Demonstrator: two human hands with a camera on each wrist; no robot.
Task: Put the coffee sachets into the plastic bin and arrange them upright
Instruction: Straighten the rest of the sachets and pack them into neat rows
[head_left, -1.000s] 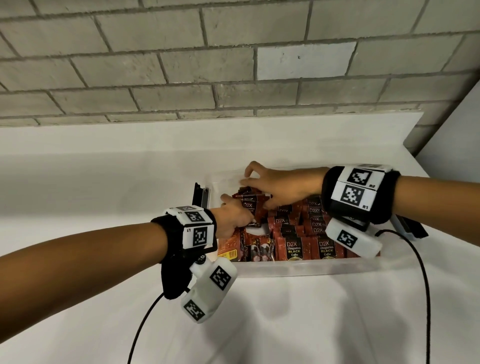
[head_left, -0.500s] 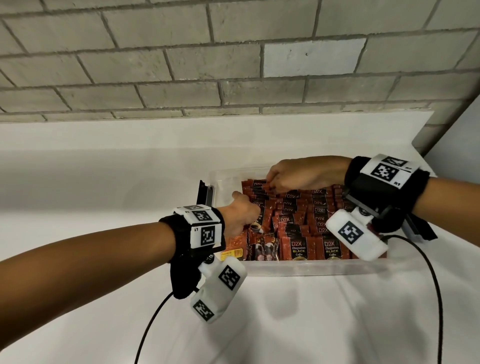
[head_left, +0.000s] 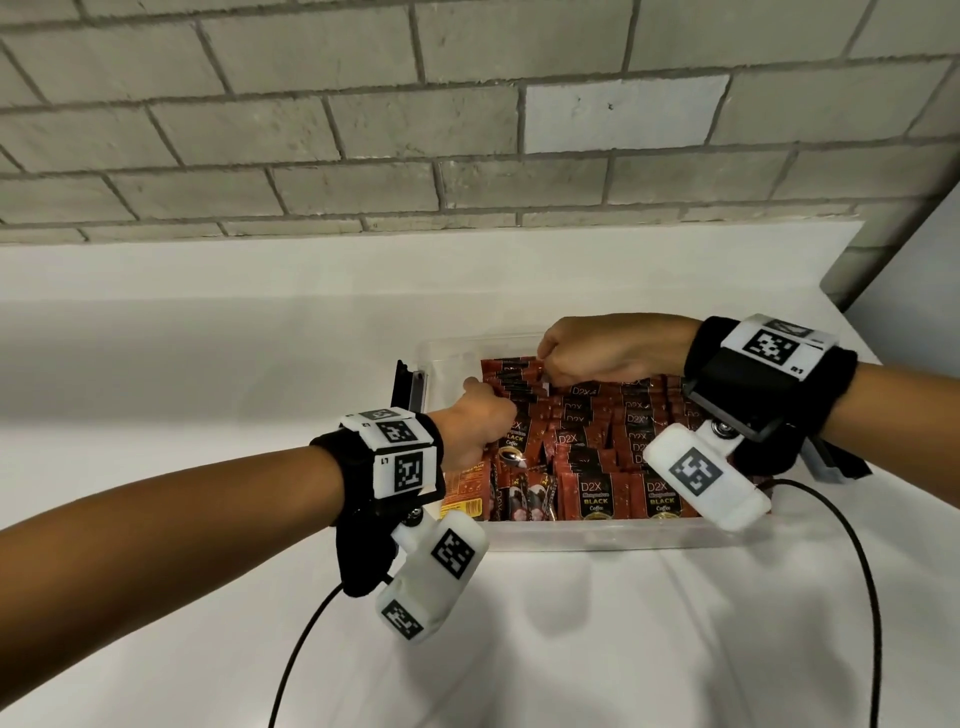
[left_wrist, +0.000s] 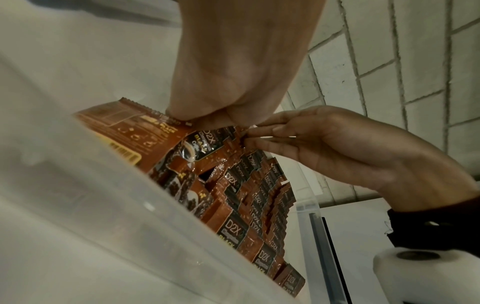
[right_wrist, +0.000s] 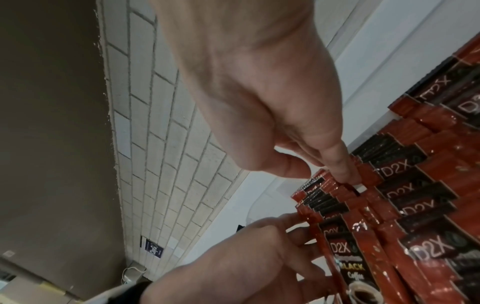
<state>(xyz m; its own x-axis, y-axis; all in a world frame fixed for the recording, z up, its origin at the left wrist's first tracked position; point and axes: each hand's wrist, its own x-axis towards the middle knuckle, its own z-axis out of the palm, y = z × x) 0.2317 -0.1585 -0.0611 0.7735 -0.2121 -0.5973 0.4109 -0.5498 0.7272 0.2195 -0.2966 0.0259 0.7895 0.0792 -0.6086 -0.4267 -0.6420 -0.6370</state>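
A clear plastic bin (head_left: 597, 540) on the white counter holds several rows of red and black coffee sachets (head_left: 597, 488), most standing upright. My left hand (head_left: 498, 410) reaches into the bin's left side, and its curled fingers (left_wrist: 207, 121) grip the left-hand row of sachets (left_wrist: 207, 144). From the far side, my right hand (head_left: 545, 366) pinches the tops of the far-left sachets (right_wrist: 337, 191) between index finger (right_wrist: 345, 170) and thumb (right_wrist: 293, 166). The two hands nearly touch. The bin's near wall (left_wrist: 103, 205) blurs the lower left wrist view.
A larger brown pack with a yellow label (head_left: 467, 493) leans in the bin's near-left corner. A black clip-like part (head_left: 410, 384) sticks up at the bin's left end. Cables (head_left: 291, 665) trail over the counter. A brick wall (head_left: 467, 130) rises behind.
My right hand has moved from lying spread over the sachets to a curled pinch at the far-left row. The tilted sachets there now stand straighter. The left hand stays at the left row.
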